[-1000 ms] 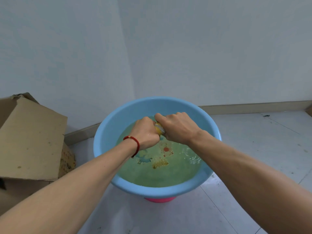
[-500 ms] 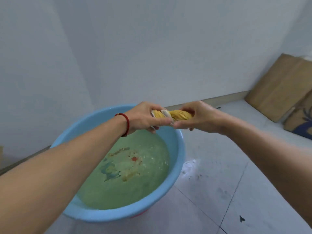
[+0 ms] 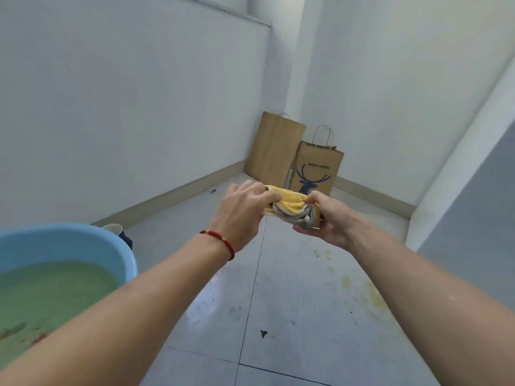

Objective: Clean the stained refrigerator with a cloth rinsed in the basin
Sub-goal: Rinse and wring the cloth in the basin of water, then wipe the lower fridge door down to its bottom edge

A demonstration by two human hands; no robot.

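Note:
A bunched yellow and grey cloth (image 3: 291, 204) is held in the air between both hands, above the tiled floor. My left hand (image 3: 242, 213) grips its left end, and my right hand (image 3: 326, 221) grips its right end from below. The blue basin (image 3: 83, 240) with greenish water stands on the floor at the lower left, away from the cloth. A pale grey-white panel (image 3: 473, 204) rises at the right edge; whether it is the refrigerator I cannot tell.
Two brown paper bags (image 3: 315, 168) lean in the far corner. A small cup (image 3: 113, 228) stands just behind the basin. Yellowish stains (image 3: 373, 296) and dark specks mark the floor tiles on the right. White walls close in on the left and back.
The view has swung right, so the basin has slid to the lower left. Both hands have carried the cloth out of the basin and away over the floor, and its tight twist has loosened.

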